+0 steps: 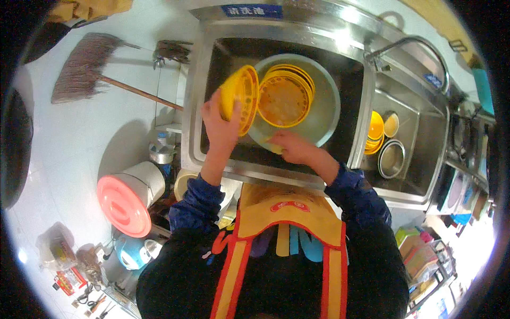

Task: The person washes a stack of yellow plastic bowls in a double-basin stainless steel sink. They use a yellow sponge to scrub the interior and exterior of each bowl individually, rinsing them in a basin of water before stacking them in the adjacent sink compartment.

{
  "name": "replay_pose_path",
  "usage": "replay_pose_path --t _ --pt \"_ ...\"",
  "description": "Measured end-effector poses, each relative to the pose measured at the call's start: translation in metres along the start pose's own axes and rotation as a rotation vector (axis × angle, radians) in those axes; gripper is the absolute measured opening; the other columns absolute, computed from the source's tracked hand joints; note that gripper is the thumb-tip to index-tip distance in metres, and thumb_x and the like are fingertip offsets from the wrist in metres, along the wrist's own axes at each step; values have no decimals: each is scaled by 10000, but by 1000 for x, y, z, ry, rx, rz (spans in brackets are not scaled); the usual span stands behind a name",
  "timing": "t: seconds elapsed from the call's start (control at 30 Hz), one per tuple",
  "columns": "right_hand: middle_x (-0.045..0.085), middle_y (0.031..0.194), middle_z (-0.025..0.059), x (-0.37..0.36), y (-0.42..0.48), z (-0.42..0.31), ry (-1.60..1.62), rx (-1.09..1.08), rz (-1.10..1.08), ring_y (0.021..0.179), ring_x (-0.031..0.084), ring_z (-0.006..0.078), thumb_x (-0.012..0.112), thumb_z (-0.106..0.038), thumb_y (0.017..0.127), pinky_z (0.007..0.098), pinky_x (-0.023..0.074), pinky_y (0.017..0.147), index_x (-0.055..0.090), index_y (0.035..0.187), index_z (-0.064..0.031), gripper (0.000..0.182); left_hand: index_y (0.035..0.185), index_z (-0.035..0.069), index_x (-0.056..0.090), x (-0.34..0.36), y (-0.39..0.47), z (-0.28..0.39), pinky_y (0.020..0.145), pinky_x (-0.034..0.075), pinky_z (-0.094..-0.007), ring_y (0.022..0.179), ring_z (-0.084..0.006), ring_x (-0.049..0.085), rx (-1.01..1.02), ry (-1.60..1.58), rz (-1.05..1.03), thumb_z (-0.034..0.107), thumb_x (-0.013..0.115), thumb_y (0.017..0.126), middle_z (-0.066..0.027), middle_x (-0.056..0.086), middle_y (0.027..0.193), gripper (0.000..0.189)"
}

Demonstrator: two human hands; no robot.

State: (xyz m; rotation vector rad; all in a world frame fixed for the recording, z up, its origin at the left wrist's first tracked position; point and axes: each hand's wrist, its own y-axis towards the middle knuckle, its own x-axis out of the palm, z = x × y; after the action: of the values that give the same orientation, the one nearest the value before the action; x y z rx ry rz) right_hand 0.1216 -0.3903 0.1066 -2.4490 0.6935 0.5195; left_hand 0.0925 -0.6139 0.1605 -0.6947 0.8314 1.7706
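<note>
My left hand (223,123) grips a yellow patterned bowl (243,99), tilted on its side above the left part of a large pale round basin (328,115). Inside the basin stands a stack of yellow patterned bowls (285,99), the top one holding cloudy orange liquid. Near the basin's front rim is my right hand (295,147), its fingers curled on a small yellowish thing (277,148), perhaps a cloth or sponge. The basin sits in the left compartment of a stainless-steel sink (195,131).
The right sink compartment (414,167) holds several yellow bowls (374,129) and a round metal bowl (392,158). A curved faucet (414,39) rises behind the divider. At left are a broom (85,67) and a white bucket (149,179) with a pink lid (123,205).
</note>
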Motion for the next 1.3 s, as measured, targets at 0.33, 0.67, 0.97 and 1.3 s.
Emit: replay_pose_path --t 0.33,0.67,0.97,1.3 --pt "624 1144 154 24 -42 52 -354 442 -200 1015 625 362 668 -111 736 467 521 811 531 1232 -94 515 1325 79 418 47 30 -85 872 529 -449 1099 -293 581 -915 -1432 -117 -60 447 869 -106 538 1241 478" --pt "642 1131 121 4 -71 86 -527 533 -261 1001 640 341 661 -109 741 449 522 793 570 1184 -147 454 1277 117 463 100 46 -94 865 545 -491 1099 -299 587 -922 -1480 43 -61 517 849 -81 557 1236 467" --pt "636 1151 115 -3 -71 91 -390 651 -242 1083 602 324 633 -119 749 432 503 853 604 1201 -193 459 1289 63 452 141 54 -123 909 501 -414 1087 -269 586 -775 -1536 59 -8 511 911 -107 558 1246 389" --pt "627 1144 183 -8 -73 76 -179 418 221 1014 623 383 607 -188 804 471 520 858 518 1283 -127 492 1183 60 504 125 56 -103 876 489 -358 964 -221 587 -1100 -1371 63 145 620 907 -68 589 1077 312"
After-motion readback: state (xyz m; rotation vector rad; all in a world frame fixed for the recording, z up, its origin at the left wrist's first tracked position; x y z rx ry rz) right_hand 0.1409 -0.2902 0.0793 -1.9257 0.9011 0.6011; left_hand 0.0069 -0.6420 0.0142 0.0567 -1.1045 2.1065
